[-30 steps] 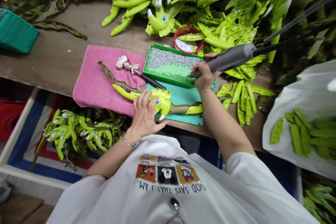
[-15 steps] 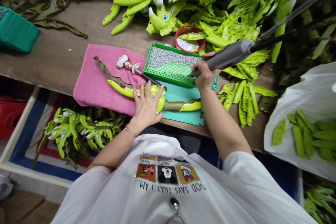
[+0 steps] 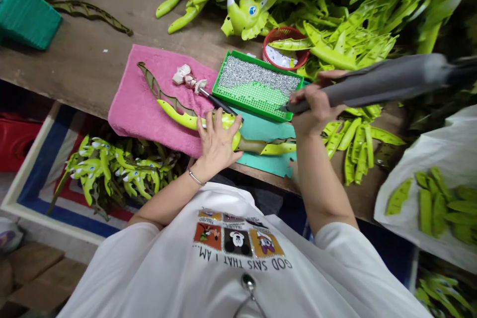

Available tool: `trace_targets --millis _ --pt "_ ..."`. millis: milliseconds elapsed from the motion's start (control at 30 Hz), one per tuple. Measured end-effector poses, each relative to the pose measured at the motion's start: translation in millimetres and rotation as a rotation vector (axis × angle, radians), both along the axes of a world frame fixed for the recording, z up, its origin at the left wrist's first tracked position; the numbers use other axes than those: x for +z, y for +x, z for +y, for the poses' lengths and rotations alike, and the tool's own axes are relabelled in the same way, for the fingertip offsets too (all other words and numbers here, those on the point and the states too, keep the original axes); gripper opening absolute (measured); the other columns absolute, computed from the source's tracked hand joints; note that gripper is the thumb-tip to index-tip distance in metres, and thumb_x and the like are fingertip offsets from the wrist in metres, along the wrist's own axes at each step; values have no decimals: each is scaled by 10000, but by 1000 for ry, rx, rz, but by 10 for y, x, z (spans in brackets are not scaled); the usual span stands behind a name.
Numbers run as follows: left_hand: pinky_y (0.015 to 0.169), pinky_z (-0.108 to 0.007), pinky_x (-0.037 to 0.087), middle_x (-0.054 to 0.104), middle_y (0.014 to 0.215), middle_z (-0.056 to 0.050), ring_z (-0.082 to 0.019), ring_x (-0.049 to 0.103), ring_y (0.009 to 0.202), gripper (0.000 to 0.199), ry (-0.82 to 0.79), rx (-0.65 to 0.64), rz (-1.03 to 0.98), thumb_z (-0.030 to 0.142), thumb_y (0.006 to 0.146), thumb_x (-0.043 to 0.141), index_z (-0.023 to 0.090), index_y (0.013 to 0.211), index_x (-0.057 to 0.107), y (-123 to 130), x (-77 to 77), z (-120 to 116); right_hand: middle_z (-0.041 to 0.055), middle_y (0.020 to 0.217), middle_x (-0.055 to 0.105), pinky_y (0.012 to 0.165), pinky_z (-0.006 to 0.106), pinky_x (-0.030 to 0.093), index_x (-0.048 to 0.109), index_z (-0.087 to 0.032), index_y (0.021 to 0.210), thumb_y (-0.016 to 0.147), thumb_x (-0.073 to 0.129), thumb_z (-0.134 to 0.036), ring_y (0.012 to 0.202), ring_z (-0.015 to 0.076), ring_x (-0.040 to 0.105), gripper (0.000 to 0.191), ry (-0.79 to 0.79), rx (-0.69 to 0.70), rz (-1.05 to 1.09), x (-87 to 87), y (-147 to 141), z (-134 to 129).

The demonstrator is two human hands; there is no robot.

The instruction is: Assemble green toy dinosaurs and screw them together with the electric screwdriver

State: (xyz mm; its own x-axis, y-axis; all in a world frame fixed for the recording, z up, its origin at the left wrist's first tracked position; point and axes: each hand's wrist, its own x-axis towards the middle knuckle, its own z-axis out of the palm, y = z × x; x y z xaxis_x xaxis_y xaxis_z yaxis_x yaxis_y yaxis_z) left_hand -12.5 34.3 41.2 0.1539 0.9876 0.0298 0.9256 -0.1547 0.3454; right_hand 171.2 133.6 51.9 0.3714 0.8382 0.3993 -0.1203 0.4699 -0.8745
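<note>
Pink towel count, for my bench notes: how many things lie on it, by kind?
Lime-green dinosaur toy, partly on it, under the left hand: 1
Black-handled tool: 1
White wad: 1
Total: 3

Bright even indoor light, soft shadows, wide-angle edge distortion

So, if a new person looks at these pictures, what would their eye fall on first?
First, the big heap of lime-green toy dinosaur parts across the top of the view, behind the wooden table. Then, in the middle, the left hand presses a green dinosaur piece on a pink towel, while the right hand holds a grey handheld tool beside a green tray of silver studs.
</note>
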Motion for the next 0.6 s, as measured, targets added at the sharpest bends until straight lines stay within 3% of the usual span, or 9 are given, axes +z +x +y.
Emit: trace_targets --millis 100,233,300,400,600 --pt "1188 -691 130 346 1592 -174 -475 281 1468 984 -16 10 10 471 599 912 303 1472 488 7 -2 -2 -87 535 481 459 320 433 555 -308 942 758 734 -435 411 141 466 287 -3 174 -44 165 -126 -441" --pt "1189 -693 112 336 1607 -160 -467 269 1477 955 -26 14 -7 474 632 892 307 1476 477 13 -1 -2 -65 564 560 491 333 458 593 -305 840 841 696 -377 454 147 513 126 -14 424 -121 163 -310 -845" --pt "1188 -695 107 339 1606 -167 -471 264 1479 941 -22 15 -17 476 645 884 298 1475 478 14 -2 -4 -69 593 591 513 327 477 620 -315 907 853 694 -315 477 146 540 92 17 468 -76 101 -385 -909" --pt "1186 -697 108 347 1602 -174 -469 268 1480 912 -22 16 -27 468 668 867 293 1475 480 15 -4 -7 -74 607 606 533 322 498 607 -322 1047 850 707 -273 496 150 572 227 8 491 -8 3 -455 -918" --pt "1184 -698 104 359 1597 -174 -460 265 1486 840 11 16 -38 450 729 806 291 1483 472 14 -56 -22 -74 658 619 550 341 497 591 -329 1003 835 728 -306 517 150 571 217 -91 528 -101 -158 -449 -919"
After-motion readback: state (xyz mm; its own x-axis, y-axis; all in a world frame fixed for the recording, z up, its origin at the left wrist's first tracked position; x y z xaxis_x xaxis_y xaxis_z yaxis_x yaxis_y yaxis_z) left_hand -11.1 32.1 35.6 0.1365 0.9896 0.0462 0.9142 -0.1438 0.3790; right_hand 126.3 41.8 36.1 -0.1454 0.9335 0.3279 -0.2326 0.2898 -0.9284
